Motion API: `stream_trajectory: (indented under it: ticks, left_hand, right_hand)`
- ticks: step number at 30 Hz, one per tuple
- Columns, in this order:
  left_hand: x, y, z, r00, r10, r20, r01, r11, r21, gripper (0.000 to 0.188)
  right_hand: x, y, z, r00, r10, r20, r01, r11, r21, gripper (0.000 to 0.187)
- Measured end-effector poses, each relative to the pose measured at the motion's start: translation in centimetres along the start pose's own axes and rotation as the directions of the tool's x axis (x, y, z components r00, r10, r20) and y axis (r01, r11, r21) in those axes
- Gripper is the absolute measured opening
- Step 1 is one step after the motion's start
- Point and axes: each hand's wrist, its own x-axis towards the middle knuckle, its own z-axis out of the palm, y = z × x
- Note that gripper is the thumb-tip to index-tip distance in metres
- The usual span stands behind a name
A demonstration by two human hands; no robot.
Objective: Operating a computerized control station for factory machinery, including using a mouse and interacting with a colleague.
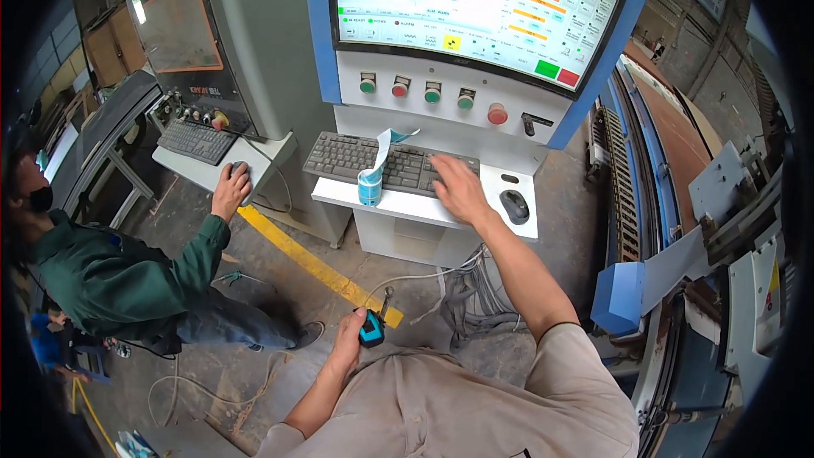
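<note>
The left hand (348, 339) grips a teal-and-black tape measure (371, 330); the loosely spread, seemingly empty right hand (461, 191) should best press the long black plastic keyboard (342, 158) singly, lightly.

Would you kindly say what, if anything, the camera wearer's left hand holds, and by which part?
The left hand holds a boxy teal-and-black tool by its left side.

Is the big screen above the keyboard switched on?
On: the screen glows, showing coloured squares, above the keyboard at the right hand.
</note>
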Motion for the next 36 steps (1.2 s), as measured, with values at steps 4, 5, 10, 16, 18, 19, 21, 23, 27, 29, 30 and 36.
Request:
stream_trajectory:
  ticks: [4, 5, 10, 16, 18, 19, 21, 23, 27, 29, 30, 36]
  left_hand:
    - [-0.7, -0.1, -0.2, 0.999, 0.014, -0.030, -0.014, 1.000, 0.000, 0.045]
    - [-1.3, -0.1, -0.4, 0.999, -0.001, -0.049, 0.001, 1.000, -0.004, 0.045]
    - [-1.9, -0.4, -1.4, 0.992, 0.032, -0.124, -0.039, 0.998, -0.051, 0.046]
    - [-2.5, -0.2, -1.5, 0.986, -0.002, -0.166, -0.013, 0.996, -0.092, 0.046]
    - [-2.3, -0.8, -1.9, 0.989, 0.023, -0.143, -0.035, 0.996, -0.078, 0.046]
    - [-2.4, -0.8, -2.0, 0.990, 0.022, -0.142, -0.033, 0.996, -0.079, 0.046]
    - [-2.5, -1.0, -2.0, 0.988, 0.021, -0.152, -0.032, 0.997, -0.072, 0.046]
    - [-2.7, -1.5, -2.6, 0.986, 0.020, -0.166, -0.034, 0.996, -0.082, 0.046]
    - [-2.2, -0.6, -1.9, 0.992, 0.018, -0.125, -0.026, 0.998, -0.064, 0.047]
    - [-2.1, -0.4, -1.9, 0.997, 0.026, -0.075, -0.030, 0.998, -0.050, 0.050]
    - [-1.9, -0.4, -1.8, 0.998, 0.011, -0.065, -0.015, 0.998, -0.062, 0.051]
    - [-0.4, -3.0, -2.9, 1.000, 0.018, -0.014, -0.018, 1.000, -0.022, 0.058]
  right_hand:
    - [3.8, -0.4, 2.3, 0.984, -0.087, 0.157, 0.094, 0.995, -0.038, 0.060]
    - [4.6, -0.9, 2.4, 0.978, -0.109, 0.176, 0.120, 0.991, -0.051, 0.060]
    - [9.1, -2.0, 3.0, 0.956, -0.190, 0.223, 0.210, 0.975, -0.069, 0.066]
    - [12.0, -1.4, 3.5, 0.941, -0.255, 0.222, 0.311, 0.911, -0.271, 0.040]
    - [12.2, -0.1, 3.4, 0.929, -0.300, 0.216, 0.358, 0.874, -0.329, 0.036]
    - [12.2, 0.5, 3.2, 0.924, -0.311, 0.225, 0.367, 0.887, -0.280, 0.026]
    - [12.2, 0.4, 2.7, 0.915, -0.324, 0.241, 0.378, 0.898, -0.225, 0.017]
    - [12.7, -1.7, 1.4, 0.858, 0.165, 0.486, -0.118, 0.985, -0.125, 0.014]
    - [10.6, 1.0, -0.7, 0.724, 0.290, 0.626, -0.465, 0.876, 0.132, 0.023]
    - [8.8, 1.6, -0.7, 0.681, 0.319, 0.659, -0.563, 0.803, 0.193, 0.022]
    - [7.9, 1.8, -0.8, 0.646, 0.339, 0.684, -0.645, 0.721, 0.252, 0.022]
    - [1.5, 0.5, 0.1, 0.661, 0.406, 0.631, -0.750, 0.393, 0.533, 0.026]
